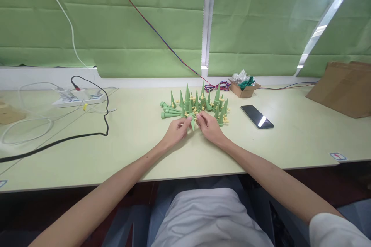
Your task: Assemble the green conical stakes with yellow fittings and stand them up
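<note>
Green and small, the cone [193, 123] is in my left hand [177, 130], pinched between my thumb and fingers. That grip is narrow, closed snug on the cone near its fat end. The long way of the cone runs almost straight toward me: the fat end is up at twelve o'clock and the thin tip points down to six o'clock, leaning just a tiny bit to my right. My right hand [211, 126] is just beside it, at three o'clock from the cone. Its fingertips are squeezed close together by the fat end, where small yellow bits [196, 120] show. I cannot tell if my right fingers hold one of them, because they are too small and partly hidden. My left hand is the nearer one, as it touches the cone, and it comes in from about eight o'clock. At twelve o'clock, just past my hands, a bunch of other green cones [203, 94] stands with tips up. Some long green pieces [171, 115] lie on their sides near ten o'clock. The black phone [257, 117] lies well apart on the table [139, 123], at three o'clock from my grip.
</note>
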Tool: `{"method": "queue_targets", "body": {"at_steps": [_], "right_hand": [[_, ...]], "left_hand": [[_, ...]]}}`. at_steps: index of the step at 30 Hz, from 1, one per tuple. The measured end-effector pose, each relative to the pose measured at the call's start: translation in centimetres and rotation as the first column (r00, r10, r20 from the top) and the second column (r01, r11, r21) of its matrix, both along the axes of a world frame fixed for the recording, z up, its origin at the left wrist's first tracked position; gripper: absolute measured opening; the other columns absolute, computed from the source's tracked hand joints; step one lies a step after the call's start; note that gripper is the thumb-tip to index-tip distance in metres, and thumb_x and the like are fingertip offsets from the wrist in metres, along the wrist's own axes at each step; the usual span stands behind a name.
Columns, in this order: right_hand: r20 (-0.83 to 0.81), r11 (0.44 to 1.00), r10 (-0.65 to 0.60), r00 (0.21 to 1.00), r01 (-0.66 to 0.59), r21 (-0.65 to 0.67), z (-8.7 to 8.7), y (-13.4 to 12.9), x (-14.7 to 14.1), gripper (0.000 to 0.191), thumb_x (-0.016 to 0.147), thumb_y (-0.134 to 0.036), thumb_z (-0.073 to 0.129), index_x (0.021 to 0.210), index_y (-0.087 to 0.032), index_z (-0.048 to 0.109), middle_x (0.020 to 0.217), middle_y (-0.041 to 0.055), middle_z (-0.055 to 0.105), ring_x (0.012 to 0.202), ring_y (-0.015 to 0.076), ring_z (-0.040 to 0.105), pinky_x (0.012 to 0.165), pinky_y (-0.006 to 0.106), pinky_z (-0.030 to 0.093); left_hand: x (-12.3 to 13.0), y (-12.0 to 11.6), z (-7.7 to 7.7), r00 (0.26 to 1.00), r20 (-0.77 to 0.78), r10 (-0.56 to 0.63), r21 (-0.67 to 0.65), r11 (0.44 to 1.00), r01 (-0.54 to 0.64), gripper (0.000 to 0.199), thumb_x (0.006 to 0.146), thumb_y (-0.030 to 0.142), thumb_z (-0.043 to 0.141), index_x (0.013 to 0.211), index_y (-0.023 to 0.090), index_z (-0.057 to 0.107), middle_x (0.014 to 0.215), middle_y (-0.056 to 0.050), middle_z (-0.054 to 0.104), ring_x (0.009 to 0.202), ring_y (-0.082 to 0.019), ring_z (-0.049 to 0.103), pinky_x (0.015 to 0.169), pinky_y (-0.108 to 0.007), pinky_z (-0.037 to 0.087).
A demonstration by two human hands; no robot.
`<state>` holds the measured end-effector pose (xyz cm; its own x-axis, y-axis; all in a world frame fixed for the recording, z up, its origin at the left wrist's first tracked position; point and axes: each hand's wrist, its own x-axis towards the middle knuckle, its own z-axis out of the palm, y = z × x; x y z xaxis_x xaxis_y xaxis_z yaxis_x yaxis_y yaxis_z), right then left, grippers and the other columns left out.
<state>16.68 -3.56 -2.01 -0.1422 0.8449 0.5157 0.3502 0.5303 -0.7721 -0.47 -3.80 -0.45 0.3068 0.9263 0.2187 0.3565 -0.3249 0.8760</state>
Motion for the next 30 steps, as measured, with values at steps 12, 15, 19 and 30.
{"method": "queue_targets", "body": {"at_steps": [12, 15, 19, 30], "right_hand": [[-0.009, 0.998, -0.052, 0.999, 0.052, -0.03, 0.0, 0.1, -0.2, 0.038, 0.101, -0.042, 0.036, 0.069, -0.022, 0.039, 0.061, -0.0023, 0.046, 0.057, 0.0137, 0.042, 0.06, 0.028, 0.033], [-0.033, 0.998, -0.033, 0.999, 0.031, -0.053, -0.1, 0.3, -0.2, 0.04, 0.101, -0.045, 0.034, 0.069, -0.022, 0.04, 0.06, -0.0018, 0.046, 0.056, 0.0137, 0.042, 0.057, 0.028, 0.033], [-0.069, 0.997, 0.007, 0.998, -0.011, -0.07, -0.4, 0.5, -0.3, 0.043, 0.101, -0.052, 0.035, 0.069, -0.023, 0.039, 0.058, -0.0022, 0.043, 0.053, 0.0133, 0.04, 0.053, 0.027, 0.032], [-0.195, 0.99, 0.026, 0.98, -0.053, -0.134, -0.2, 0.6, -0.5, 0.052, 0.093, -0.068, 0.041, 0.067, -0.023, 0.039, 0.054, -0.0036, 0.038, 0.05, 0.0122, 0.036, 0.047, 0.026, 0.031]], "left_hand": [[-0.3, 1.2, -1.3, 0.999, 0.001, -0.039, 0.255, 0.966, 0.038, 0.029, 0.088, 0.045, 0.063, 0.083, 0.016, 0.062, 0.088, -0.001, 0.051, 0.055, -0.006, 0.042, 0.049, -0.022, 0.039], [-0.3, 1.3, -1.4, 0.999, -0.003, -0.034, 0.32, 0.947, 0.033, 0.025, 0.089, 0.041, 0.064, 0.084, 0.016, 0.062, 0.088, -0.001, 0.051, 0.053, -0.005, 0.039, 0.048, -0.023, 0.036], [-0.4, 1.3, -1.2, 0.999, -0.031, -0.015, 0.402, 0.915, 0.026, 0.021, 0.088, 0.036, 0.065, 0.08, 0.016, 0.062, 0.09, -0.002, 0.054, 0.055, -0.006, 0.041, 0.05, -0.023, 0.036], [0.0, 0.6, -0.3, 0.996, 0.086, 0.008, 0.144, 0.989, -0.02, 0.034, 0.093, 0.045, 0.056, 0.114, 0.019, 0.063, 0.088, -0.002, 0.062, 0.045, -0.006, 0.044, 0.042, -0.023, 0.034]]}}
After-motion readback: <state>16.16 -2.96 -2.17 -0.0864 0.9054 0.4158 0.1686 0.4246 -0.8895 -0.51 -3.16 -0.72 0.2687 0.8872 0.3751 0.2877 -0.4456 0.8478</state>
